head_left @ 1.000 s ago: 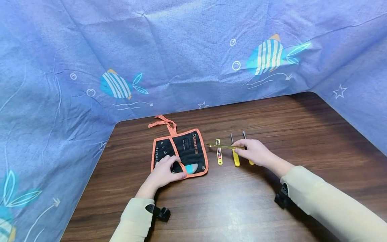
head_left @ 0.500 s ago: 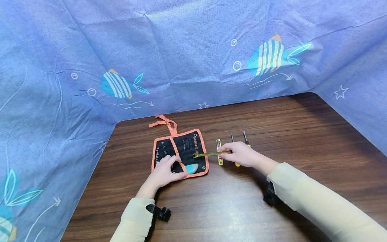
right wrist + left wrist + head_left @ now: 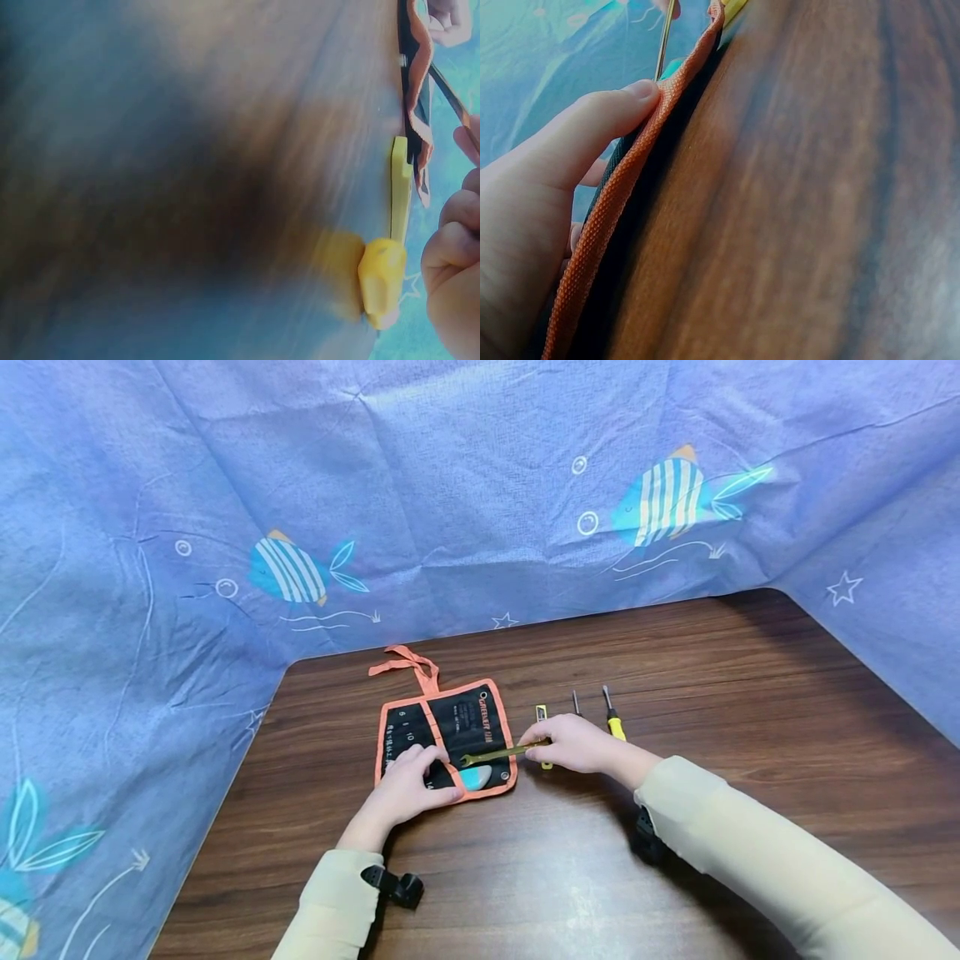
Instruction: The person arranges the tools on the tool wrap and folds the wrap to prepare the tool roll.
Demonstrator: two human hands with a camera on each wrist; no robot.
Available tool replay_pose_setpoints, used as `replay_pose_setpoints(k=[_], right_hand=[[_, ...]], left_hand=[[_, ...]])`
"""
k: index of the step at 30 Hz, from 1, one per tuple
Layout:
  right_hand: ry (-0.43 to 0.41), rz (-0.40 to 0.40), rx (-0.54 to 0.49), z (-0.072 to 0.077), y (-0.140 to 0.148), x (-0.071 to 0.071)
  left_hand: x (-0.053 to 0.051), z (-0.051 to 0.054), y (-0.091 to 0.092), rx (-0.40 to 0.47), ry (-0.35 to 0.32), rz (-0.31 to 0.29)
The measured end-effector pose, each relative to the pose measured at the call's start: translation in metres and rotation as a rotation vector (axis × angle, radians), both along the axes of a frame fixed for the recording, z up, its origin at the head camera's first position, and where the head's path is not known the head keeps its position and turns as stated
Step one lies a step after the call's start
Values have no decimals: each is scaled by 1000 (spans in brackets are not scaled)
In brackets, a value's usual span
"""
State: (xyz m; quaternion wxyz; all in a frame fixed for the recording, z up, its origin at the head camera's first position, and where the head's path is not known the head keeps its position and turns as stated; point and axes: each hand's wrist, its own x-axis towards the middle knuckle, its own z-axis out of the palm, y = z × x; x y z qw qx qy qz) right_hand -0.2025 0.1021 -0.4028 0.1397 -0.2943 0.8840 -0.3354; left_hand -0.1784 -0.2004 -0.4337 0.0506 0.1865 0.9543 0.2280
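A black tool pouch [image 3: 463, 720] with orange trim lies flat on the table. My left hand [image 3: 408, 785] rests on its lower left part; in the left wrist view the thumb of my left hand [image 3: 547, 180] presses the orange edge [image 3: 615, 202], with fingers behind it. My right hand [image 3: 573, 743] pinches one end of a brass-coloured wrench [image 3: 498, 753], whose open jaw end is over the pouch, near the pocket's orange edge. A teal and grey shape [image 3: 475, 777] shows just below the wrench. In the right wrist view my right hand [image 3: 457, 255] holds the wrench [image 3: 450, 91].
Right of the pouch lie a yellow flat item [image 3: 542, 713], partly under my right hand, and a screwdriver whose shaft [image 3: 576, 702] shows. Another yellow-handled screwdriver [image 3: 616, 727] lies farther right. Orange ties [image 3: 420, 670] extend behind the pouch. A blue fish-patterned cloth [image 3: 465, 485] surrounds the wooden table [image 3: 480, 877].
My right hand has moved left with the wrench, bringing its jaw end from beside the pouch to over it, near the pocket edge. My left hand has stayed in place.
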Motion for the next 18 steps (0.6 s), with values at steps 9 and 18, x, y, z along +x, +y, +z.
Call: replay_pose_setpoints(k=[9, 18], right_hand=[[-6, 46, -13, -1, -10, -3], [8, 74, -32, -2, -21, -7]], left_hand=[[0, -1, 0, 9, 7, 1], [0, -3, 0, 14, 10, 7]])
